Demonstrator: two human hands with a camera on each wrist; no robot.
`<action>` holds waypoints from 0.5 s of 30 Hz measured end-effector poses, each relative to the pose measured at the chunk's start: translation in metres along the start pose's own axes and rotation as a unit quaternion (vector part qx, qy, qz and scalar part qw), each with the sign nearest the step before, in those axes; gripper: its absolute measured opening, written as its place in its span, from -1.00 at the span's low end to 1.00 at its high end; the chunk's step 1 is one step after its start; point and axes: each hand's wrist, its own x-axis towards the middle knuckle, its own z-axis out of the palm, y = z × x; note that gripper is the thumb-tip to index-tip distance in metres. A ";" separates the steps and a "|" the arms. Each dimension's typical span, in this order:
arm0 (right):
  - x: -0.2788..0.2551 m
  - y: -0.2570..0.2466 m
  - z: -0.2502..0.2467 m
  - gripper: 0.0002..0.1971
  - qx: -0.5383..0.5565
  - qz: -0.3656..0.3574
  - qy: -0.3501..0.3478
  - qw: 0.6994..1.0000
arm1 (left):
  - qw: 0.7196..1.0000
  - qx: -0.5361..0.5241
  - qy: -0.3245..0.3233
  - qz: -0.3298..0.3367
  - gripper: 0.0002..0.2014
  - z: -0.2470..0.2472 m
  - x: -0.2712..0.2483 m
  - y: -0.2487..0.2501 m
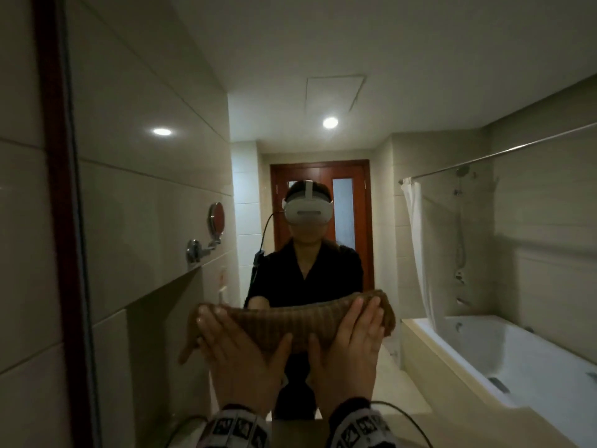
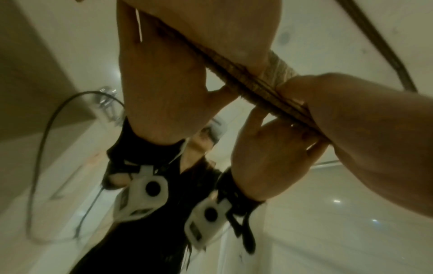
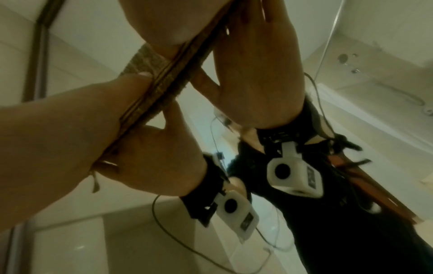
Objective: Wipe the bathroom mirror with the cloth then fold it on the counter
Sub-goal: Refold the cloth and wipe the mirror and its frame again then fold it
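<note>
A brown ribbed cloth (image 1: pixel 290 318) is spread against the bathroom mirror (image 1: pixel 420 92), straight ahead of me at chest height. My left hand (image 1: pixel 232 344) presses its left half with flat, straight fingers. My right hand (image 1: pixel 349 341) presses the right half the same way, thumbs nearly meeting. In the left wrist view the cloth (image 2: pixel 279 74) shows edge-on between my left hand (image 2: pixel 363 129) and its reflection. The right wrist view shows the cloth (image 3: pixel 143 61) pinned under my right hand (image 3: pixel 58 139). The cloth's ends droop past both hands.
The mirror's dark red wooden frame (image 1: pixel 61 221) runs vertically at the left, with tiled wall (image 1: pixel 19 253) beyond it. The glass reflects me, a bathtub (image 1: pixel 500 367), a shower curtain (image 1: pixel 416 237) and a wooden door (image 1: pixel 323 176). Cables hang from both wrist bands.
</note>
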 end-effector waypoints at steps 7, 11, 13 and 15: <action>0.170 0.012 -0.100 -0.05 -0.008 -0.045 0.052 0.998 | 1.000 0.008 0.009 0.016 0.23 -0.069 0.102 0.164; 0.265 0.012 -0.156 -0.06 -0.018 -0.059 0.066 0.996 | 0.999 0.022 0.020 0.016 0.24 -0.104 0.163 0.248; 0.294 0.004 -0.176 -0.05 -0.007 -0.060 0.071 0.996 | 0.999 0.001 0.037 -0.002 0.26 -0.116 0.184 0.277; 0.311 0.002 -0.185 -0.04 0.001 -0.054 0.077 0.996 | 0.998 -0.020 0.053 -0.020 0.28 -0.119 0.195 0.294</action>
